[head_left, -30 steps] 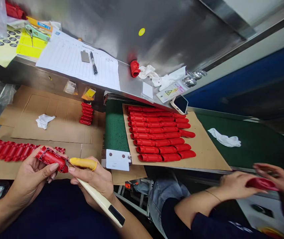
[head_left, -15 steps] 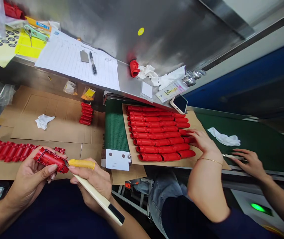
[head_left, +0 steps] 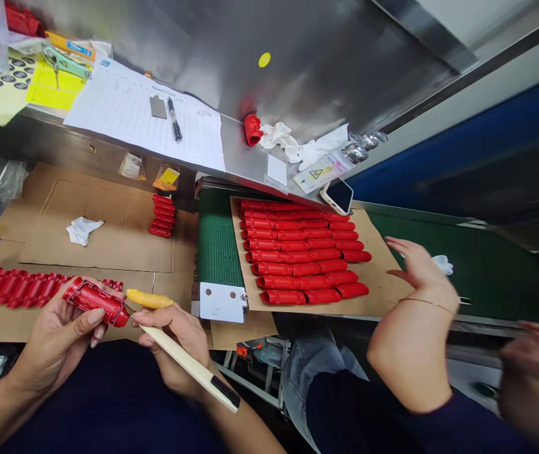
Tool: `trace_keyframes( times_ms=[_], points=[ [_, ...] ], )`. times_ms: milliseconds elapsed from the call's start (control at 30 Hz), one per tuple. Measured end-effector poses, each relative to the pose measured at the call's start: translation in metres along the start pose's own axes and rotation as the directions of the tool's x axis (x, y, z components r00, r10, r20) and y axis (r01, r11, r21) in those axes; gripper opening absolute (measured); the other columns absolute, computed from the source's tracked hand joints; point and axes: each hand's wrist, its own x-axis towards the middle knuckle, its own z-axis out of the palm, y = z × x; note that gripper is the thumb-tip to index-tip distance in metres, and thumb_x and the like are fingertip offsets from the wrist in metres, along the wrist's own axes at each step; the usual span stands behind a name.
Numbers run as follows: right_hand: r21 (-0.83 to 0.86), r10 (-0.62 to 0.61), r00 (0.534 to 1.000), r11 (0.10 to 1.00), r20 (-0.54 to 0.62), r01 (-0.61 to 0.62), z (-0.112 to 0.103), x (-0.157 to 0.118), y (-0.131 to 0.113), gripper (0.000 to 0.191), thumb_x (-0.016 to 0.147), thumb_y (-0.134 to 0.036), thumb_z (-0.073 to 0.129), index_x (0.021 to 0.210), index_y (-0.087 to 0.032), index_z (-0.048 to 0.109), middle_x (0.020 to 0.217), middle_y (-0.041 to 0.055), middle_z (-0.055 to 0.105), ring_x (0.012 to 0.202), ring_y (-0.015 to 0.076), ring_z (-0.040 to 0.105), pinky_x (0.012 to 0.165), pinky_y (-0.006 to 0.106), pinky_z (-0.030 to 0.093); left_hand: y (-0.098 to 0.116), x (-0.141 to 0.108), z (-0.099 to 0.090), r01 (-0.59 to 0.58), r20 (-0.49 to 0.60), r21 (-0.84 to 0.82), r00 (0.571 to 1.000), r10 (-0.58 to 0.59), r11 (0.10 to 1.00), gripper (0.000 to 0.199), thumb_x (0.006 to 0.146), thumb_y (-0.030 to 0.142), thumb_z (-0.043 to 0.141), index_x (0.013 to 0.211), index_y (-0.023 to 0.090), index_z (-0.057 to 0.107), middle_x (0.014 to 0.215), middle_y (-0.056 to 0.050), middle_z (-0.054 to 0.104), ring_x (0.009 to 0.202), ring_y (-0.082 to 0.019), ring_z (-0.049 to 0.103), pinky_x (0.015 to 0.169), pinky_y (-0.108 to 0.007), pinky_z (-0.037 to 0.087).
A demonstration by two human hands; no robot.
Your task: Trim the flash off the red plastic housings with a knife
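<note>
In my left hand (head_left: pixel 63 328) is a red plastic housing half (head_left: pixel 96 302), tilted, its hollow side with ribs and a dark edge line facing up. My thumb presses along its lower side. My right hand (head_left: pixel 179 343) is closed round a cream-handled tool (head_left: pixel 188 362) with a black end. Its thin metal tip is at the right end of the housing half; whether it touches cannot be made out. A yellow finger cot (head_left: pixel 149 299) covers my right index finger. Behind my left hand lies a row of red housing parts (head_left: pixel 14 287) on cardboard.
On the green conveyor belt (head_left: pixel 219 236), a cardboard sheet (head_left: pixel 377 296) bears rows of red shells (head_left: pixel 302 255). A co-worker's hand (head_left: pixel 415 265) hovers at its right; the other hand is blurred. A phone (head_left: pixel 338 194), papers (head_left: pixel 146 120) and a pen (head_left: pixel 174 120) lie on the shelf.
My right hand has drawn back slightly, its yellow-covered finger lifting. The co-worker's near hand has moved right, off the rows, leaving a red shell at one row's end; the far hand also moved right.
</note>
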Motion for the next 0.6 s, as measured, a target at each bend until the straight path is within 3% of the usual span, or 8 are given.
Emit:
trace_keyframes(
  times_ms=[100, 200, 267, 333, 367, 467, 600],
  points=[
    [-0.141, -0.157, 0.97, 0.973, 0.184, 0.184, -0.009, 0.004, 0.005, 0.026, 0.107, -0.015, 0.065, 0.132, -0.02, 0.067, 0.117, 0.0141, 0.083, 0.105, 0.0229, 0.079, 0.089, 0.037, 0.068, 0.004, 0.001, 0.003, 0.031, -0.027, -0.023, 0.999, -0.032, 0.999, 0.058, 0.067, 0.033, 0.103, 0.113, 0.024, 0.069, 0.07, 0.005, 0.071, 0.045, -0.008, 0.059, 0.042, -0.015, 0.049],
    [-0.232, -0.164, 0.942, 0.944, 0.292, 0.236, -0.015, 0.005, 0.007, 0.029, 0.107, -0.014, 0.063, 0.135, -0.022, 0.066, 0.127, 0.0154, 0.08, 0.105, 0.0218, 0.077, 0.082, 0.035, 0.069, 0.004, 0.004, 0.003, 0.105, 0.0, -0.029, 0.994, -0.105, 0.994, 0.063, 0.07, 0.039, 0.101, 0.118, 0.023, 0.065, 0.063, 0.006, 0.066, 0.042, -0.008, 0.055, 0.039, -0.014, 0.046],
    [-0.141, -0.11, 0.969, 0.979, 0.223, 0.144, -0.014, 0.004, 0.008, 0.023, 0.107, -0.017, 0.064, 0.129, -0.023, 0.069, 0.118, 0.0118, 0.083, 0.102, 0.0214, 0.079, 0.087, 0.037, 0.068, 0.002, 0.005, 0.0, 0.104, 0.028, -0.007, 0.994, -0.104, 0.995, 0.061, 0.075, 0.039, 0.099, 0.121, 0.023, 0.064, 0.066, 0.005, 0.068, 0.044, -0.008, 0.056, 0.041, -0.015, 0.047],
    [0.062, 0.074, 0.99, 0.995, 0.12, -0.082, -0.01, 0.005, 0.007, 0.014, 0.107, -0.027, 0.068, 0.118, -0.022, 0.073, 0.108, 0.0096, 0.084, 0.091, 0.0199, 0.08, 0.086, 0.037, 0.068, -0.002, 0.004, -0.004, 0.04, 0.06, 0.028, 0.997, -0.042, 0.999, 0.061, 0.078, 0.037, 0.096, 0.128, 0.025, 0.062, 0.07, 0.003, 0.07, 0.045, -0.01, 0.058, 0.042, -0.016, 0.048],
    [0.189, 0.205, 0.974, 0.957, 0.098, -0.221, -0.007, 0.006, 0.007, 0.015, 0.106, -0.034, 0.07, 0.112, -0.022, 0.075, 0.105, 0.0092, 0.084, 0.083, 0.0186, 0.08, 0.081, 0.036, 0.068, -0.003, 0.003, -0.005, 0.003, 0.071, 0.052, 0.997, -0.007, 0.999, 0.063, 0.08, 0.036, 0.095, 0.132, 0.026, 0.061, 0.071, 0.003, 0.07, 0.046, -0.01, 0.059, 0.042, -0.017, 0.048],
    [0.508, 0.52, 0.839, 0.686, 0.158, -0.521, 0.002, 0.012, 0.006, 0.036, 0.094, -0.055, 0.082, 0.1, -0.02, 0.074, 0.093, 0.0073, 0.082, 0.064, 0.0146, 0.072, 0.065, 0.031, 0.065, -0.008, -0.004, -0.003, -0.093, 0.054, 0.154, 0.995, 0.086, 0.984, 0.064, 0.081, 0.033, 0.094, 0.136, 0.028, 0.063, 0.072, 0.002, 0.072, 0.05, -0.014, 0.063, 0.046, -0.02, 0.051],
    [0.758, 0.686, 0.688, 0.312, 0.237, -0.573, 0.011, 0.011, 0.005, 0.046, 0.079, -0.056, 0.095, 0.096, -0.02, 0.071, 0.078, 0.0029, 0.076, 0.062, 0.0121, 0.065, 0.057, 0.023, 0.057, -0.011, -0.009, 0.001, -0.23, -0.02, 0.303, 0.969, 0.248, 0.925, 0.057, 0.072, 0.026, 0.098, 0.123, 0.027, 0.073, 0.099, -0.006, 0.08, 0.076, -0.02, 0.074, 0.061, -0.023, 0.06]
  ],
)
